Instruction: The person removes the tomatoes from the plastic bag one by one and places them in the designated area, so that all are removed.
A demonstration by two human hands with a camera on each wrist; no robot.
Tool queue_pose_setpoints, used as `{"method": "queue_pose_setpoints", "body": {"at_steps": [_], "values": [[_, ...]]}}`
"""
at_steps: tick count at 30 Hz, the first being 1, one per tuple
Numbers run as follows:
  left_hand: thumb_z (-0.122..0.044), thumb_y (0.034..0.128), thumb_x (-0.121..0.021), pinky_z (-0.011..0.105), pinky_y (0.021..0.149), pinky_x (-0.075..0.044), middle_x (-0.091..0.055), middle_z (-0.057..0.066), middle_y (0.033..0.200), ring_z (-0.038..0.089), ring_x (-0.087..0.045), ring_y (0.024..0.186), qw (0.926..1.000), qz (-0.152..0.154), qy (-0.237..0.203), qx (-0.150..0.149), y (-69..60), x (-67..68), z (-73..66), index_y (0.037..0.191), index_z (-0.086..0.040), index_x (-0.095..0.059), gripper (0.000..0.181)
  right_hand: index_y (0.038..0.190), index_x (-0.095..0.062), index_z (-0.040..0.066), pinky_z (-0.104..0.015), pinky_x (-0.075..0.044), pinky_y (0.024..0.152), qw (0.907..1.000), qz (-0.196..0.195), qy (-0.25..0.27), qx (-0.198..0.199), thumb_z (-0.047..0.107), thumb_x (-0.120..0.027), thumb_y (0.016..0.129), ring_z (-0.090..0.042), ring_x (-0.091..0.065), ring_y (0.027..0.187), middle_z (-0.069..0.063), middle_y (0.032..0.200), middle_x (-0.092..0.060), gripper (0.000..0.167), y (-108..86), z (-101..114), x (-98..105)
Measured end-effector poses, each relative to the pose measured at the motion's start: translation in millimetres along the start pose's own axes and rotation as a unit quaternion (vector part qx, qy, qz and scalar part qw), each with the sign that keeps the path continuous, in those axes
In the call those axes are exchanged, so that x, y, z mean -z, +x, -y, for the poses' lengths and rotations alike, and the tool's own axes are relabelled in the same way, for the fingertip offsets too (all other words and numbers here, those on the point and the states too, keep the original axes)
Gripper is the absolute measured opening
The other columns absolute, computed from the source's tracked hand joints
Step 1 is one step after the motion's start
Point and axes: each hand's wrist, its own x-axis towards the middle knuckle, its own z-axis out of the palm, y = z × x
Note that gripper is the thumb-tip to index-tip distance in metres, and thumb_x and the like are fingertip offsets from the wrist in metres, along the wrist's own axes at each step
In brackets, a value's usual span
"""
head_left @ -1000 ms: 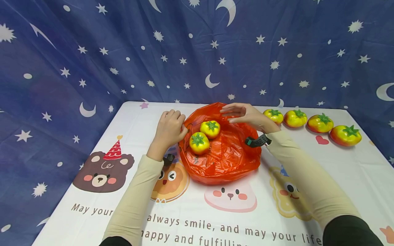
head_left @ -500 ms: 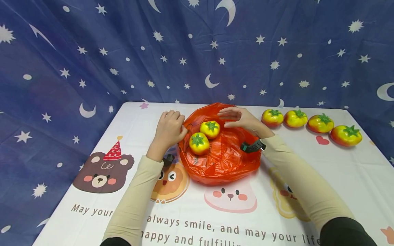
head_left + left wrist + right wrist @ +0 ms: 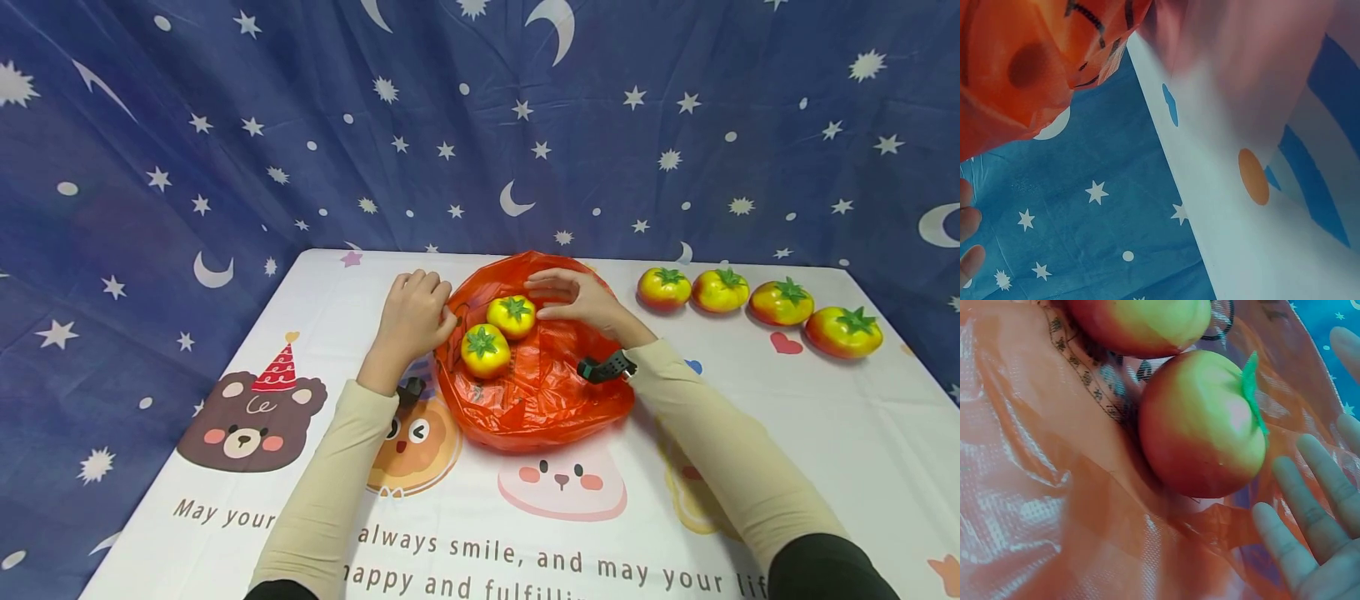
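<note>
A red plastic bag (image 3: pixel 555 400) lies spread with its mouth up on the table. Inside it, toward its left, sit two yellow-and-red tomatoes with green star-shaped tops, a rear tomato (image 3: pixel 512 317) and a front tomato (image 3: pixel 486 351). My left hand (image 3: pixel 412 317) is curled at the bag's left rim and grips its edge; the fingertips are hidden. Over the bag hovers my right hand (image 3: pixel 576 304), holding nothing, its fingers spread just right of the rear tomato. In the right wrist view, a small gap separates the fingers (image 3: pixel 1310 519) from the nearer tomato (image 3: pixel 1200 425).
Several more tomatoes (image 3: pixel 720 290) stand in a row at the back right of the table. A white tablecloth (image 3: pixel 825 433) with cartoon prints covers the table. Behind it hangs a dark blue curtain (image 3: pixel 420 183) with stars and moons.
My right hand has moved a little left and down over the bag, away from the row, with fingers spread. The left hand stays at the bag's rim. The tomatoes have not moved.
</note>
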Motion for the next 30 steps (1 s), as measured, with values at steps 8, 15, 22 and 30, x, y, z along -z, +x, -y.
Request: {"method": "queue_pose_setpoints", "body": {"at_steps": [8, 15, 22, 30], "values": [[-0.013, 0.0726, -0.053, 0.04, 0.071, -0.042, -0.053, 0.009, 0.069, 0.027, -0.051, 0.07, 1.0, 0.001, 0.0, -0.001, -0.2, -0.6, -0.3, 0.073, -0.005, -0.057, 0.009, 0.134, -0.047, 0.003, -0.039, -0.042, 0.103, 0.9994, -0.019, -0.023, -0.017, 0.008, -0.068, 0.082, -0.03, -0.048, 0.128, -0.019, 0.136, -0.051, 0.056, -1.8, -3.9, -6.9], [-0.012, 0.0724, -0.053, 0.04, 0.07, -0.042, -0.051, 0.009, 0.068, 0.027, -0.051, 0.069, 1.0, -0.003, -0.002, -0.003, -0.3, -1.2, -0.4, 0.072, -0.005, -0.056, 0.008, 0.133, -0.05, 0.004, -0.038, -0.041, 0.104, 0.9982, -0.037, -0.037, -0.03, 0.01, -0.069, 0.081, -0.027, -0.048, 0.128, -0.017, 0.135, -0.053, 0.055, -0.8, -6.9, -10.8], [-0.013, 0.0725, -0.053, 0.04, 0.07, -0.043, -0.051, 0.008, 0.068, 0.027, -0.05, 0.069, 0.9999, -0.007, 0.002, -0.008, -0.5, -1.1, -0.7, 0.072, -0.005, -0.056, 0.008, 0.132, -0.052, 0.006, -0.042, -0.038, 0.106, 0.9974, -0.038, -0.041, -0.045, 0.01, -0.071, 0.08, -0.027, -0.047, 0.129, -0.015, 0.135, -0.053, 0.055, 0.8, -9.5, -14.4], [-0.012, 0.0729, -0.053, 0.04, 0.07, -0.043, -0.051, 0.009, 0.069, 0.027, -0.051, 0.07, 1.0, -0.004, -0.001, -0.006, -0.2, -0.8, -1.0, 0.073, -0.005, -0.057, 0.008, 0.133, -0.049, 0.004, -0.045, -0.034, 0.109, 0.9978, -0.035, -0.033, -0.046, 0.007, -0.07, 0.08, -0.029, -0.044, 0.132, -0.016, 0.138, -0.05, 0.057, 4.7, -11.1, -16.6]]}}
